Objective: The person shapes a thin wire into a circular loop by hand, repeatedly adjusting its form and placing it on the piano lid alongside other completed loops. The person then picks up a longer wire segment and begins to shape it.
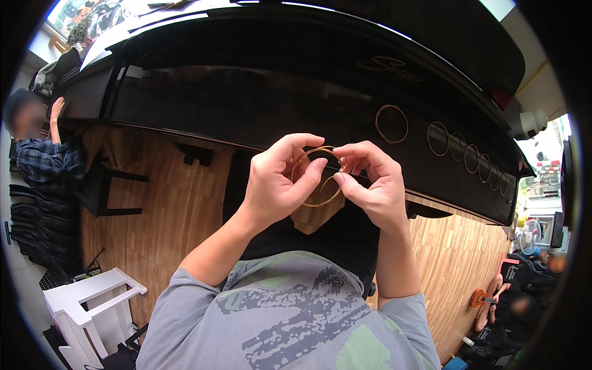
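In front of my body, my left hand (279,180) and my right hand (376,184) hold up a coil of thin golden wire (319,205), which looks like an instrument string. The left thumb and fingers close on the coil's upper left part. At its right side, the right thumb and fingertips pinch the wire, and a loose end curves inside the ring. Just beyond, a similar coil (377,126) lies on the black piano (246,102). Several more coils (427,139) lie in a row farther right on it.
A person (46,151) in a checked shirt is at the piano's left end, near a black chair (114,191). White furniture (92,302) stands at lower left. At lower right, another person (502,327) is near a small orange-brown guitar-like instrument (478,298). The floor (179,216) is wooden.
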